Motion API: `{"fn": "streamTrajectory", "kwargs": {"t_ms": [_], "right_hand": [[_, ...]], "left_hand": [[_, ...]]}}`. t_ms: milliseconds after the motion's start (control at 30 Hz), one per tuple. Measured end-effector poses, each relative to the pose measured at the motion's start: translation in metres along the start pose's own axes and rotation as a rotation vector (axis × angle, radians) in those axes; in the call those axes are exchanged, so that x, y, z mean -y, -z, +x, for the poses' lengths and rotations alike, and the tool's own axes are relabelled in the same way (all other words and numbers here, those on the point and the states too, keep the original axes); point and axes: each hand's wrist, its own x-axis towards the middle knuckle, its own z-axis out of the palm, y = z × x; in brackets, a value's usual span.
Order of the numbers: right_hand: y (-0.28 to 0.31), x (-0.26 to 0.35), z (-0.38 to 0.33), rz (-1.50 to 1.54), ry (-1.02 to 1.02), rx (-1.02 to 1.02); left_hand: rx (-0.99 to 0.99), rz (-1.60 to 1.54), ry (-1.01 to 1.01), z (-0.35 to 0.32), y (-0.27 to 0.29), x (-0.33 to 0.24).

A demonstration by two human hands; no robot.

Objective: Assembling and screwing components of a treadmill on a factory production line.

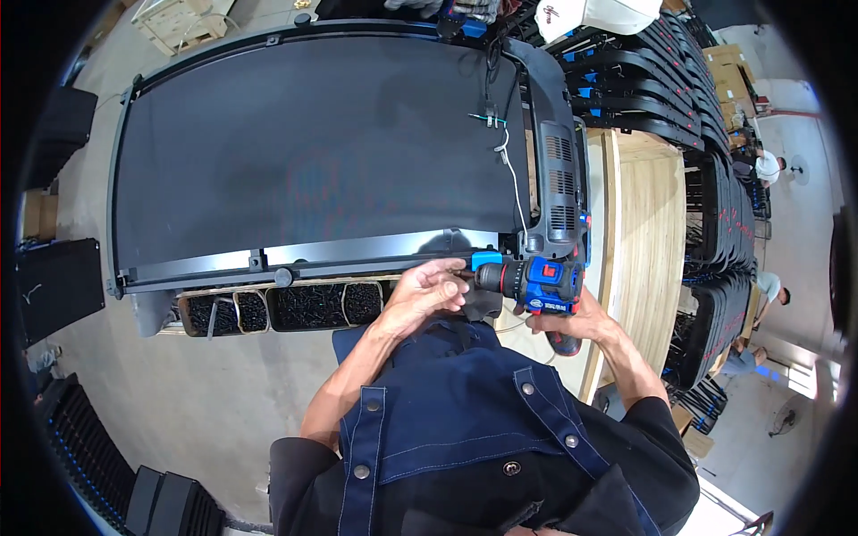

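A blue and black cordless drill (547, 284) lies sideways in my right hand (585, 320), which is closed round its grip, with the chuck toward the left. My left hand (429, 293) is closed at the drill's tip, thumb and fingers together; what they pinch is hidden. Both hands are at the near edge of a treadmill (313, 152) with a wide black belt. Just above the drill's tip, a small blue piece (485, 260) sits on the side rail (375, 266). A vented black cover (558, 179) forms the treadmill's right end.
Bins of dark screws (307, 306) stand below the near rail. A white cord (507, 161) with a plug lies over the belt's right end. Across the treadmill are another person's gloved hands (411, 5) and a white cap (603, 13). Stacked black frames (626, 85) and a wooden crate (639, 214) stand right.
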Motion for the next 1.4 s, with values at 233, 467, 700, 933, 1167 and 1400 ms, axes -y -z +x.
{"fn": "streamTrajectory", "kwargs": {"t_ms": [233,467,700,933,1167,1400], "right_hand": [[0.016,0.018,0.038,-0.600,0.139,-0.060],[0.006,0.048,0.058,-0.814,0.115,0.045],[0.002,0.053,0.067,-0.907,0.082,0.080],[-0.007,0.076,0.073,-1.054,0.072,0.074],[-0.010,0.070,0.080,-1.164,0.068,0.142],[-0.005,0.052,0.080,-1.153,0.108,0.069]], "left_hand": [[0.110,-0.325,0.139,0.019,-0.008,0.018],[0.037,-0.397,0.173,0.026,0.002,0.025],[0.002,-0.478,0.185,0.027,0.001,0.025],[-0.301,0.935,-1.113,0.014,-0.056,-0.044],[-0.215,0.850,-1.352,0.060,-0.069,-0.036],[-0.228,0.910,-1.336,0.064,-0.070,-0.028]]}}
